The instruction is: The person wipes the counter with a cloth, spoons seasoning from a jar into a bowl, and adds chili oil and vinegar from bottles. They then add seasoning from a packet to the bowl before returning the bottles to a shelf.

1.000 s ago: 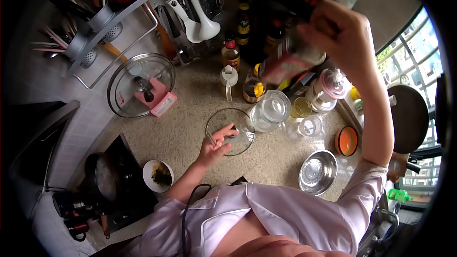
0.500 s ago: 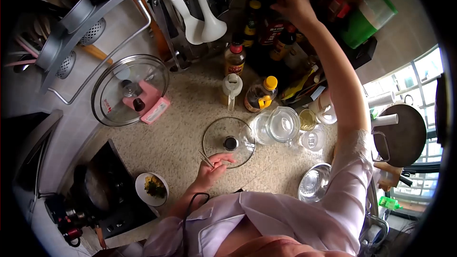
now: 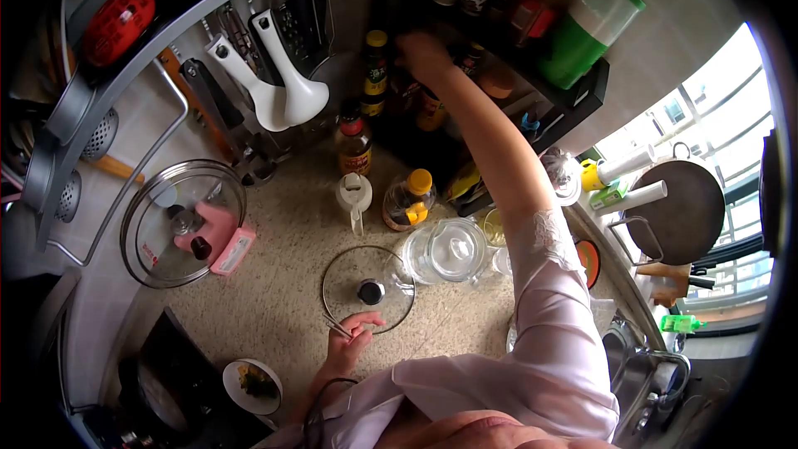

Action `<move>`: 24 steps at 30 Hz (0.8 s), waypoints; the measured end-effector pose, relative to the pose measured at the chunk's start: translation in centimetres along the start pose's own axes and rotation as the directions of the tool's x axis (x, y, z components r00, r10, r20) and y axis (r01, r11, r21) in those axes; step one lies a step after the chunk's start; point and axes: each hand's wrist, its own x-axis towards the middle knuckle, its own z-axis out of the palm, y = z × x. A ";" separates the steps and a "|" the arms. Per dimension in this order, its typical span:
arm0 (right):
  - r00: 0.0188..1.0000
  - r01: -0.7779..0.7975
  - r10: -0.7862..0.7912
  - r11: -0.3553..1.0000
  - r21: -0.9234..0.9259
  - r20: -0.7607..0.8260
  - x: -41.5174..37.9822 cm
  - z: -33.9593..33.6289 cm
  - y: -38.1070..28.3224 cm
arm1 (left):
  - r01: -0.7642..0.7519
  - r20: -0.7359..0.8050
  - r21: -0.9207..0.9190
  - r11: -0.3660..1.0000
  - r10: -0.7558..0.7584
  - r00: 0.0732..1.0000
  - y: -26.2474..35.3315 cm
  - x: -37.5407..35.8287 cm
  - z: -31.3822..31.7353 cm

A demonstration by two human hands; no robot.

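My left hand (image 3: 349, 342) is closed on thin chopsticks (image 3: 337, 326), beside the near rim of a round glass lid (image 3: 391, 293) with a black knob. My right hand (image 3: 424, 58) reaches into a dark rack at the back, among sauce bottles. Just to its left stands a dark bottle with a yellow cap (image 3: 376, 66). Shadow hides its fingers, so I cannot tell whether it grips anything. Nearer on the counter are a red-capped bottle (image 3: 355, 148), a white-topped pourer (image 3: 355, 193) and a yellow-capped bottle (image 3: 409, 199).
A glass jar (image 3: 449, 249) stands right of the lid. At the left, a larger glass lid (image 3: 141, 237) rests in a pink holder (image 3: 233, 249). A white bowl of food (image 3: 252, 387) sits by the stove. Ladles (image 3: 303, 100) hang from a rail; a sink (image 3: 636, 366) lies at right.
The view has tipped upward, shifting the counter down and left. My right hand has moved left within the rack, closer to the yellow-capped bottle. My left hand keeps the chopsticks by the lid.
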 end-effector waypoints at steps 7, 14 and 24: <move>0.999 -0.016 0.011 0.995 0.097 0.050 -0.9 1.4 0.1 | -0.006 0.009 0.009 1.000 0.006 1.000 0.0 0.0 -0.1; 0.983 -0.098 0.098 0.995 -0.007 0.155 -1.6 -0.1 -1.1 | -0.031 0.042 0.069 0.997 0.029 0.999 -0.6 -0.1 -0.1; 0.977 -0.027 0.060 0.987 0.160 -0.204 -8.1 -8.5 -3.8 | -0.093 0.035 0.099 0.991 0.090 0.995 0.4 -1.5 0.7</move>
